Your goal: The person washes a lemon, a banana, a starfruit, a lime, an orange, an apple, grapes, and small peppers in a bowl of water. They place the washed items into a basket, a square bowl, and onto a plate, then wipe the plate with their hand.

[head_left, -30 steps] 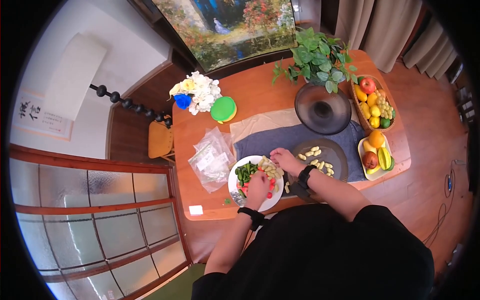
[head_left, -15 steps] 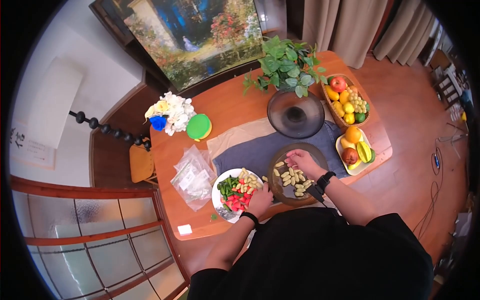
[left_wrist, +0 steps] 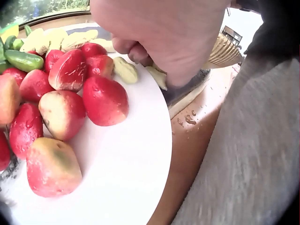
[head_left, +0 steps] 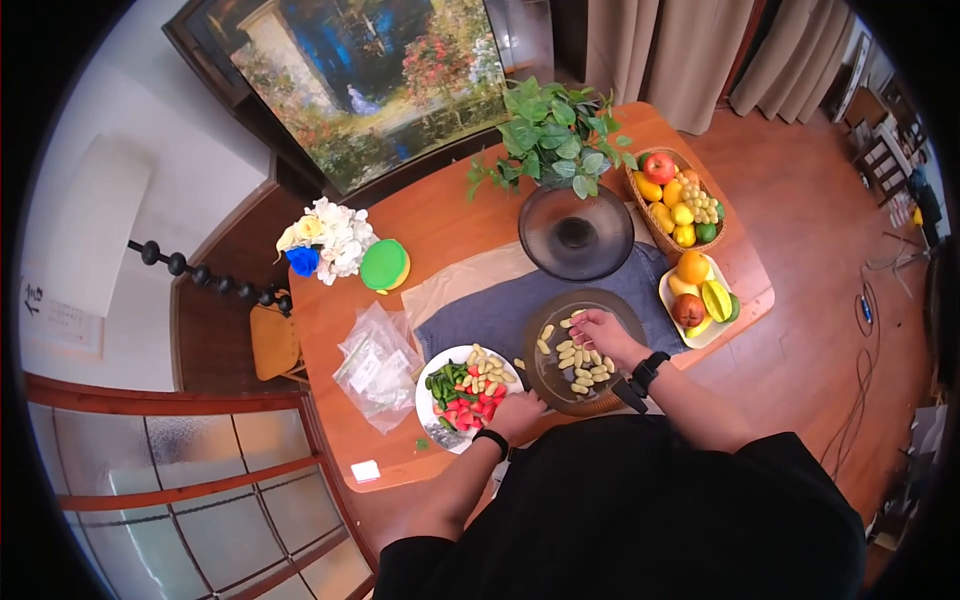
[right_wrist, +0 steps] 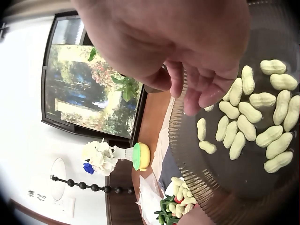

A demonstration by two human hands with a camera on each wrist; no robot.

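Observation:
A white plate point(head_left: 428, 412) bears green peppers point(head_left: 444, 383), red and pale strawberry-shaped pieces point(left_wrist: 105, 101) and peanuts point(head_left: 487, 370). My left hand point(head_left: 519, 412) is at its right side; in the left wrist view the hand point(left_wrist: 161, 35) has curled fingers close to one peanut point(left_wrist: 157, 77) beyond the plate rim, and whether they touch it is unclear. Over the dark ribbed plate point(head_left: 545, 385), which holds many loose peanuts point(right_wrist: 247, 127), my right hand point(head_left: 605, 338) hovers. Its fingers point(right_wrist: 191, 96) hang loosely bent, with nothing visible between them.
Behind the dark plate stands a dark glass dish point(head_left: 575, 215). Fruit fills a basket point(head_left: 668, 242) and a tray point(head_left: 706, 340) at the right. Plastic bags point(head_left: 378, 368), a green-lidded container point(head_left: 384, 266), flowers point(head_left: 340, 240) and a leafy plant point(head_left: 550, 135) are around the table.
The view has shifted. My left hand has left the middle of the white plate for its right side. My right hand has moved from between the plates to over the dark plate, where more peanuts show.

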